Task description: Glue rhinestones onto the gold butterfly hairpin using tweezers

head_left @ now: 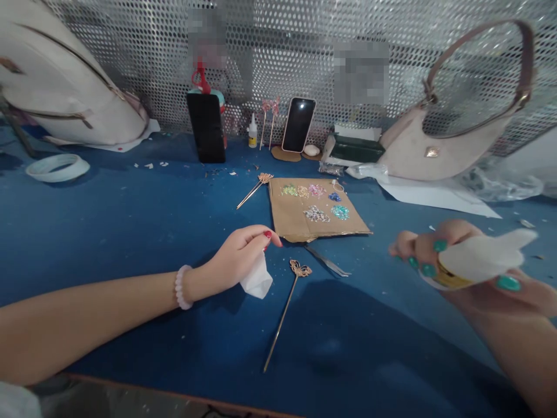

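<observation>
My left hand (243, 255), with red nails and a beaded bracelet, is closed on a folded white tissue (258, 280) just above the blue table. Raised at the right, my right hand (483, 278) with green nails grips a white glue bottle (483, 255) with a yellow label, its tip pointing right; hand and bottle are slightly blurred. Between the hands lies a gold hairpin (285, 307) with a butterfly-shaped top. Tweezers (328, 261) rest behind it. Farther back is a cardboard sheet (289, 217) bearing small piles of coloured gems (317, 214).
A second hairpin (255, 191) lies left of the cardboard. Along the mesh wall stand a black phone (206, 128), a small glue bottle (252, 132), another phone (299, 125) and a green box (357, 149). Bags (409, 142) flank both sides; a tape roll (58, 168) lies left.
</observation>
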Demonstrator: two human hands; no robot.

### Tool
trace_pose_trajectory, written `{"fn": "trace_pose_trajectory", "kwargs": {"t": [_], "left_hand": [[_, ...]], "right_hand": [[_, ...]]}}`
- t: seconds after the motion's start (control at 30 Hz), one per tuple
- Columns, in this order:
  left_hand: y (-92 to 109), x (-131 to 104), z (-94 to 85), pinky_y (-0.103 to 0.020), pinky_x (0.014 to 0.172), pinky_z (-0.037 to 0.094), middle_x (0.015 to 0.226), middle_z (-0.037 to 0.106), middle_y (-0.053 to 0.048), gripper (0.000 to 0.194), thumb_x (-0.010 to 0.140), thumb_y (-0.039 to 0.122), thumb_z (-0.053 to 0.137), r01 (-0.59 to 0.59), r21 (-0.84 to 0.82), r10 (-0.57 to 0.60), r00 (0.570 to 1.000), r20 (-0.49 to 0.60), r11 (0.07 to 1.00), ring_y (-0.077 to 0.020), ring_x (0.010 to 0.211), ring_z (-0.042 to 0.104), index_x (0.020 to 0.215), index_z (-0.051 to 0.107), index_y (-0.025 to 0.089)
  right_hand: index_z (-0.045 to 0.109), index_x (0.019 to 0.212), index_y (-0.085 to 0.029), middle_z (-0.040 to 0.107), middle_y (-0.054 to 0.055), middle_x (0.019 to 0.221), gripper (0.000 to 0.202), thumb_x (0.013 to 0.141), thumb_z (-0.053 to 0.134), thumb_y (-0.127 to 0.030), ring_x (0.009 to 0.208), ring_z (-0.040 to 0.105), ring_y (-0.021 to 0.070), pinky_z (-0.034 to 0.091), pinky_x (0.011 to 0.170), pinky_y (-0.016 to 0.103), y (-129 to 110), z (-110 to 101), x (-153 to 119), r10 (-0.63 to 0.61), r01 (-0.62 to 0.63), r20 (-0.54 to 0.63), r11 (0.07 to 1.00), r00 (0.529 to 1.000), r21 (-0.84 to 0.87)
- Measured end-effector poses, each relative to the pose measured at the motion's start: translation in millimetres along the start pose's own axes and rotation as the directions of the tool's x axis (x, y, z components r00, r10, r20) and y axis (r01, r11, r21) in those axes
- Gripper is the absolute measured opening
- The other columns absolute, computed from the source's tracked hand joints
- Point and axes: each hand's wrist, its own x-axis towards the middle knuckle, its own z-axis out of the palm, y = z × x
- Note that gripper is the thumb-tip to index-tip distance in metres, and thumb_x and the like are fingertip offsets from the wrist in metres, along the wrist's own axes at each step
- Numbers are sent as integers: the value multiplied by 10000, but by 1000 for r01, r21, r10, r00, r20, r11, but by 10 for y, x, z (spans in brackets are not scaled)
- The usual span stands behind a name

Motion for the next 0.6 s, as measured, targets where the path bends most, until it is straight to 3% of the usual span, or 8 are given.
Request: {"fn": "trace_pose_trajectory", "kwargs": {"t": [0.13, 0.37, 0.6], "left_hand": [[9, 0, 5, -208, 414, 228, 552, 356, 40, 291, 879, 278, 366, 2, 4, -1, 1000, -9, 1000, -87, 444, 297, 829, 623, 150], [-18, 5, 8, -210, 410, 226, 548, 350, 44, 290, 890, 288, 365, 5, -3, -5, 1000, 1, 1000, -89, 439, 296, 841, 618, 155], [-19, 6, 15, -212, 426, 235, 595, 380, 32, 277, 880, 281, 370, 12, 1, -12, 1000, -11, 1000, -88, 463, 306, 824, 610, 154]], "right_hand": [[639, 933, -343, 578, 44, 644, 327, 650, 632, -507, 732, 568, 261, 444, 667, 441, 47, -45, 30, 70, -46, -94, 969, 993, 242], [675, 909, -336, 658, 64, 850, 248, 683, 681, -439, 870, 615, 264, 490, 676, 413, 201, -143, 42, 198, -163, -109, 950, 974, 267], [666, 914, -346, 699, 35, 901, 183, 732, 682, -337, 900, 639, 230, 492, 747, 385, 343, -193, 125, 268, -229, -118, 935, 956, 270]]}}
